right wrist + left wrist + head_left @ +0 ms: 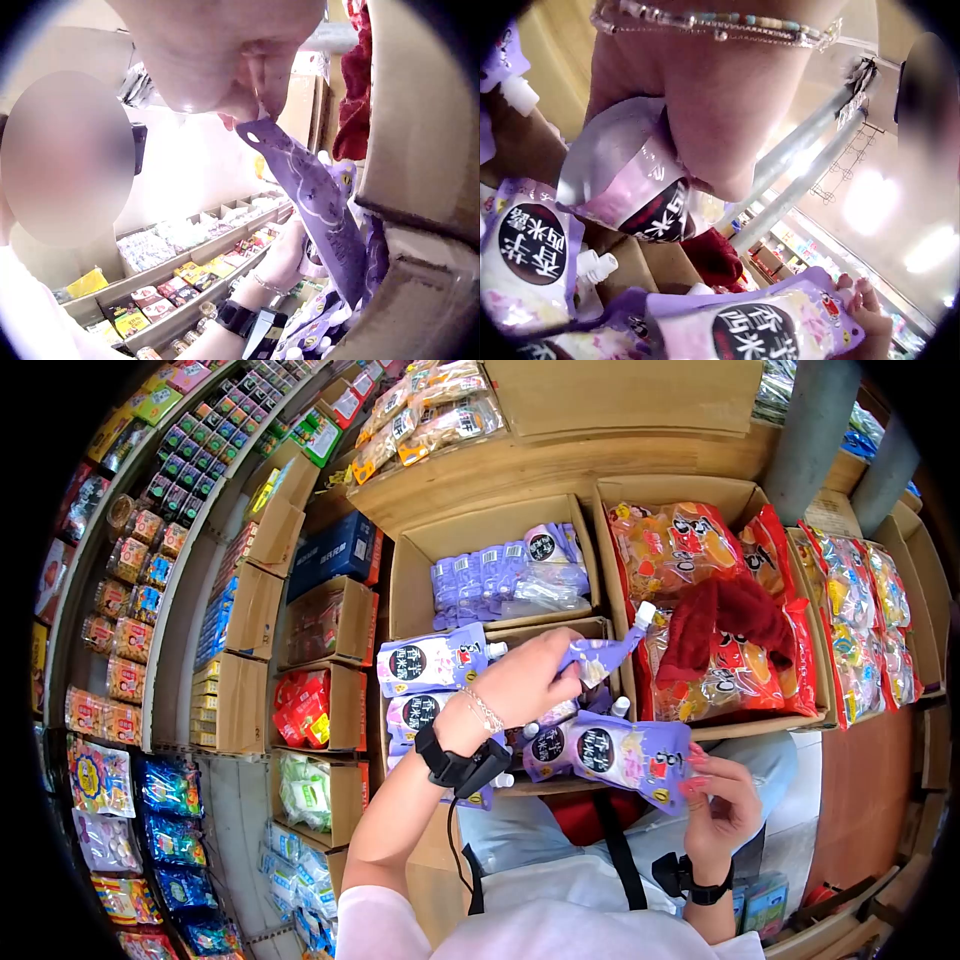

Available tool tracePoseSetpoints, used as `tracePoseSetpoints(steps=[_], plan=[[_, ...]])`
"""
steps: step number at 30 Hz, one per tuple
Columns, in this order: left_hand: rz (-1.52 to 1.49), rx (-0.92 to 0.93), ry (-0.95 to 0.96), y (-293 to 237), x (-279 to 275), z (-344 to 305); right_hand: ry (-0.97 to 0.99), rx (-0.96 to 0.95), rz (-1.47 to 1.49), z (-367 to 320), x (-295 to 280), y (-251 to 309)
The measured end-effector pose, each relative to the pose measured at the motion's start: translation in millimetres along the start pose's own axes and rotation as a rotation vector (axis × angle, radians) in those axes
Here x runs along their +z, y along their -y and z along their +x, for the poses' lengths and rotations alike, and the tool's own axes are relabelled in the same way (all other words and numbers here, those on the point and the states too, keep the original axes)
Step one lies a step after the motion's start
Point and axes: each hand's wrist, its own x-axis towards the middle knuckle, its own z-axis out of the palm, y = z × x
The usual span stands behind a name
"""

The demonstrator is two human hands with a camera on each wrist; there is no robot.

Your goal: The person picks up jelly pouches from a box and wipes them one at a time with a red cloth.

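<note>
Both hands [530,678] [724,810] pinch purple pouches [600,659] [645,755]; labels [751,331] apparently read 香芋西米露.

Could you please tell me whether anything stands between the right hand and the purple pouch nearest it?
Nothing visible does: the right hand directly pinches that purple pouch at one end.

Purple pouch [598,659], tilted, second purple pouch [632,753], pinched

Shelves [175,670] are seen at the head view's left, brown floor [862,790] at lower right. Lights [874,201] are shown at the left-wrist view's right.
</note>
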Motion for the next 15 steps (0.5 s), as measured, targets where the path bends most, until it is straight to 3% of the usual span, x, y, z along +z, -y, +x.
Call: tracePoseSetpoints(steps=[4, 10, 13, 15], plan=[[-0.040, 0.062, -0.081, 0, -5, 4, -0.021, 0.036, -0.038, -3, -12, -6], [0.027, 0.026, 0.082, 13, -10, 8, -0.049, 0.064, 0.005, -7, -11, -11], [-0.021, -0.149, 0.229, 18, -13, 11, -0.020, 0.065, -0.012, -7, -10, -12], [-0.008, -0.095, 0.188, 30, -6, 10, -0.018, 0.076, -0.014, -8, -8, -11]])
